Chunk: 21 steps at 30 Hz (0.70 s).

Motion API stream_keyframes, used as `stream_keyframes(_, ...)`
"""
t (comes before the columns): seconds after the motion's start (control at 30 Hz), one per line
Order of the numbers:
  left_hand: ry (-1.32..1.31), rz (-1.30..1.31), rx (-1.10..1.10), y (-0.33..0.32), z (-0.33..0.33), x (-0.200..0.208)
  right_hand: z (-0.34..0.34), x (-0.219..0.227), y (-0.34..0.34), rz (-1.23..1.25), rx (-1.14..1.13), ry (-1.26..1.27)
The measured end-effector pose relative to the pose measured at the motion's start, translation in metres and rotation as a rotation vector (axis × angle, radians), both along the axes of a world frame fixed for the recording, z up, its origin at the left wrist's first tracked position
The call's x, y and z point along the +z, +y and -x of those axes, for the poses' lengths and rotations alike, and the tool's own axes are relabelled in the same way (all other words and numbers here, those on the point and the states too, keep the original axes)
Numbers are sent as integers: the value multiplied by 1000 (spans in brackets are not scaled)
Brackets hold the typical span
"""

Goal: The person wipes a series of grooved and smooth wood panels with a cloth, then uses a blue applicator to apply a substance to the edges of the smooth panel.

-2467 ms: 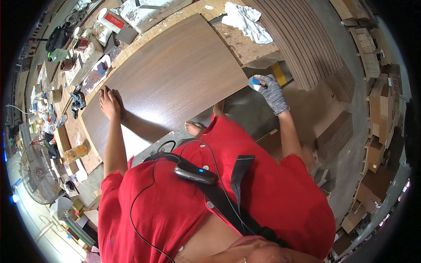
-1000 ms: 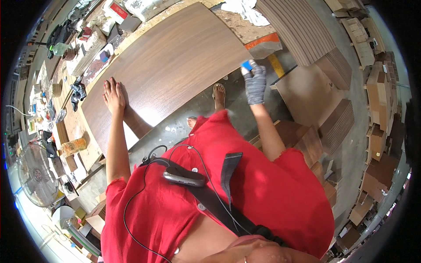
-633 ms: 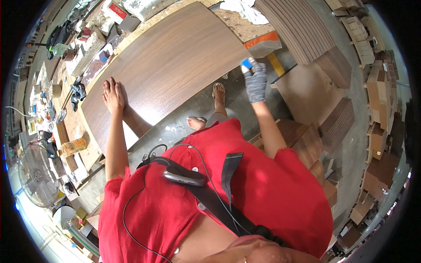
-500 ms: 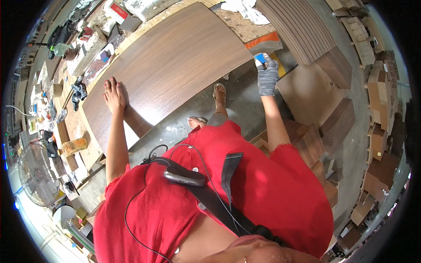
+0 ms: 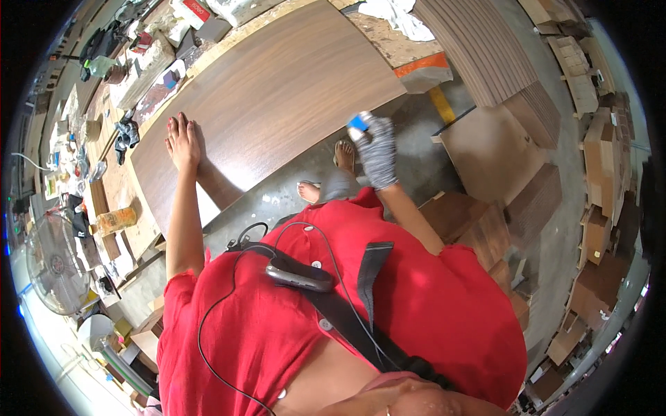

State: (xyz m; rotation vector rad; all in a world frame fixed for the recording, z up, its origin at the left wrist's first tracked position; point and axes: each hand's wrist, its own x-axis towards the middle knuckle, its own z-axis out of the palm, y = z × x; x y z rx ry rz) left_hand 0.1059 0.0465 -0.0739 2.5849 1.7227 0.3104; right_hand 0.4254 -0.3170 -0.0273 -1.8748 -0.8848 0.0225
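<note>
A brown wood-grain board (image 5: pixel 277 90) lies flat on the workbench before me. Near its left end, my bare left hand (image 5: pixel 183 143) rests on the surface with fingers stretched out. My right hand (image 5: pixel 378 151) wears a grey knitted glove and pinches a small blue block (image 5: pixel 358 123), most of it hidden by the fingers. The block is at the board's near long edge, right of the middle; whether it touches the edge I cannot tell.
Ribbed brown panels (image 5: pixel 479 52) stand to the right, with a plain board (image 5: pixel 489 149) below. A white cloth (image 5: pixel 399 17) lies beyond the board. On the left bench are a bottle of orange liquid (image 5: pixel 114 221) and a dark cloth (image 5: pixel 126 135); a fan (image 5: pixel 59 263) stands nearby.
My right hand has moved left and toward me along the board's near edge from its right corner, carrying the blue block. My left hand stays flat on the board.
</note>
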Motion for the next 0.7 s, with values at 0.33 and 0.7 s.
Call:
stream_keyframes(0.33, -11, -23, -10, -3, -10, 5, 34, -31, 7, 44, 243, 75)
stream_keyframes(0.7, -7, -38, 12, -6, -6, 5, 22, -4, 11, -52, 168, 256)
